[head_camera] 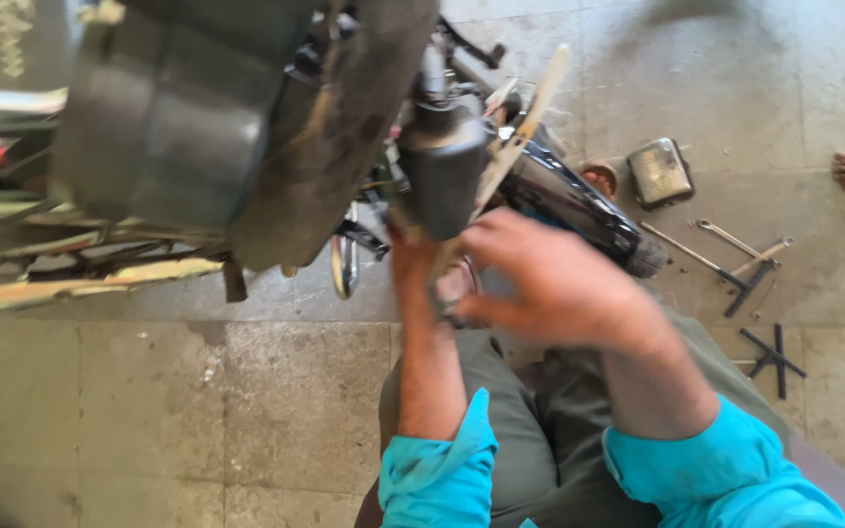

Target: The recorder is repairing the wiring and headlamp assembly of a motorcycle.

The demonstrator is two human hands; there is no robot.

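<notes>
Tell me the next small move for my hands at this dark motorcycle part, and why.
Probably steady the dark part with the left hand before working further: the right hand is blurred, curled close beneath it, and what its fingers grip cannot be told.

Worn grey stone-tile floor point(198, 411), dusty, daylight at upper right

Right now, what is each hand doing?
Left hand: up against the dark motorcycle part; grip hidden, cannot be told.
Right hand: curled near the wooden stick; too blurred to tell.
</notes>
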